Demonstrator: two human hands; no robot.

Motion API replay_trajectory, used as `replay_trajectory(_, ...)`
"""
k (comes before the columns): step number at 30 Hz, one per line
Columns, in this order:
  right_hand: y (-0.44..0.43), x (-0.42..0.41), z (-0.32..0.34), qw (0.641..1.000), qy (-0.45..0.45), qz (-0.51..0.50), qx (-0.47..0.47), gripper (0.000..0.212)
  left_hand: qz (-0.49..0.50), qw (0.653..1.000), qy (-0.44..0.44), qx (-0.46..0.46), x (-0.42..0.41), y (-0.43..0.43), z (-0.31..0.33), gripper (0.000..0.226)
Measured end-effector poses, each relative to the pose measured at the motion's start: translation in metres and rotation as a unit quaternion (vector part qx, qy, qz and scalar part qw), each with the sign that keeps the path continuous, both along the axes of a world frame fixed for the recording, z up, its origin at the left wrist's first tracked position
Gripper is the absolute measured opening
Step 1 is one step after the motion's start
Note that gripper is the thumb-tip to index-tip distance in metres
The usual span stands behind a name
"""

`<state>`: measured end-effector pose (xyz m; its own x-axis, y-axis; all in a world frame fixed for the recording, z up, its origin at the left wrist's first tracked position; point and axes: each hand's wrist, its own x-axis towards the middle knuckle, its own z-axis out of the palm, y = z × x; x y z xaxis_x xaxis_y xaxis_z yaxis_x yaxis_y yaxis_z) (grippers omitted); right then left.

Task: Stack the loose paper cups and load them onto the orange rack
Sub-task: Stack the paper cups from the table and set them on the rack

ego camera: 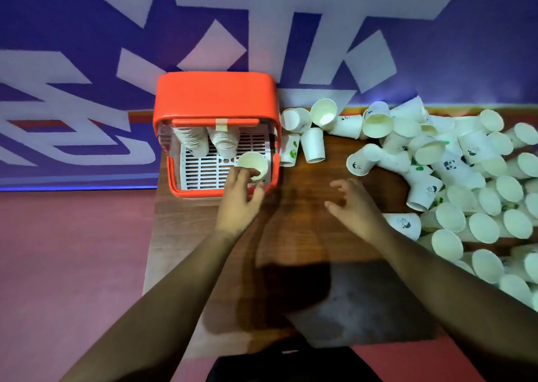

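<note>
The orange rack (215, 96) stands at the table's far left, with a white slotted tray (203, 175) inside. Two stacks of paper cups (193, 141) lean at the tray's back. A single paper cup (254, 162) sits at the tray's front right, mouth toward me. My left hand (240, 199) reaches into the rack; its fingertips rest on that cup's near rim, the thumb apart from it. My right hand (356, 204) hovers over the bare table with fingers spread and nothing in it. A big pile of loose paper cups (465, 178) covers the table's right side.
A few loose cups (313, 144) stand and lie just right of the rack. The wooden table (305, 236) has its left edge beside the rack, with a reddish floor (72, 265) below. A purple and white wall (291, 32) rises behind.
</note>
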<state>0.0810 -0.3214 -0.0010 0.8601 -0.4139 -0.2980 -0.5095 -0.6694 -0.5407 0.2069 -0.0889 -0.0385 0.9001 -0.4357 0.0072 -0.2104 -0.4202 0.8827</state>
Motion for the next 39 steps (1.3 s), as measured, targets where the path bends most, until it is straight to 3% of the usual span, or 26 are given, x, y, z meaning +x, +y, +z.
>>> replay_trajectory(5, -0.091, -0.085, -0.011, 0.992, 0.042, -0.04, -0.115, 0.056, -0.082, 0.996, 0.001, 0.02, -0.042, -0.062, 0.002, 0.017)
replay_trajectory(9, -0.13, -0.111, -0.026, 0.976, 0.104, 0.056, -0.18, 0.072, -0.116, 0.99, 0.03, 0.068, -0.067, -0.123, 0.005, 0.021)
replay_trajectory(13, -0.148, -0.115, -0.041, 0.957, 0.14, 0.137, -0.214, 0.068, -0.116, 0.983, 0.028, 0.142, -0.072, -0.184, 0.007, 0.032)
replay_trajectory(19, -0.172, -0.111, -0.054, 0.955, 0.159, 0.18, -0.175, 0.05, -0.1, 0.972, -0.019, 0.213, -0.048, -0.278, 0.003, 0.053)
replay_trajectory(25, -0.191, -0.117, -0.048, 0.989, 0.043, 0.113, -0.086, 0.057, -0.134, 0.949, -0.011, 0.284, -0.021, -0.331, -0.017, 0.074)
replay_trajectory(31, -0.203, -0.118, -0.04, 0.999, -0.02, 0.045, -0.003, 0.059, -0.168, 0.937, -0.072, 0.299, -0.031, -0.327, -0.029, 0.055)
replay_trajectory(35, -0.204, -0.116, -0.031, 0.999, -0.04, -0.007, 0.029, 0.054, -0.118, 0.954, -0.048, 0.273, -0.042, -0.308, -0.016, 0.055)
replay_trajectory(39, -0.198, -0.101, -0.013, 0.993, -0.063, -0.046, 0.09, 0.049, 0.014, 0.981, 0.001, 0.195, -0.052, -0.267, 0.009, 0.059)
